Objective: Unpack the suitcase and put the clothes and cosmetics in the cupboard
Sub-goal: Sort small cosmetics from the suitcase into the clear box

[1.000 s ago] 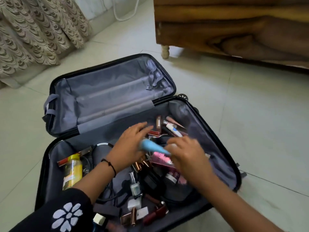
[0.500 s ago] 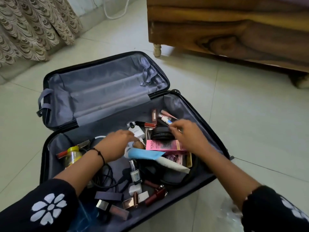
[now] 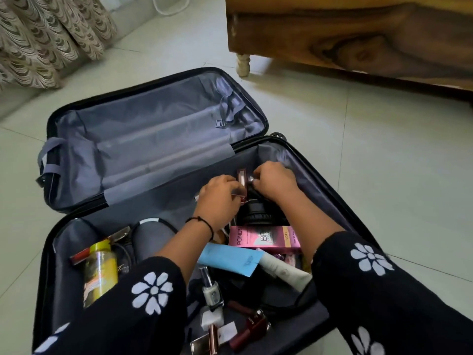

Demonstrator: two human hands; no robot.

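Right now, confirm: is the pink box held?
No, the pink box lies in the suitcase; left hand and right hand reach beyond it.

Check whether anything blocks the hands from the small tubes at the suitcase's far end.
Nothing visible: left hand and right hand already grip the small tubes there, above the headphones. Cupboard is out of view.

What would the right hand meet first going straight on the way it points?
Likely the maroon lipstick tube just ahead of the right hand, then the left hand; depth is unclear.
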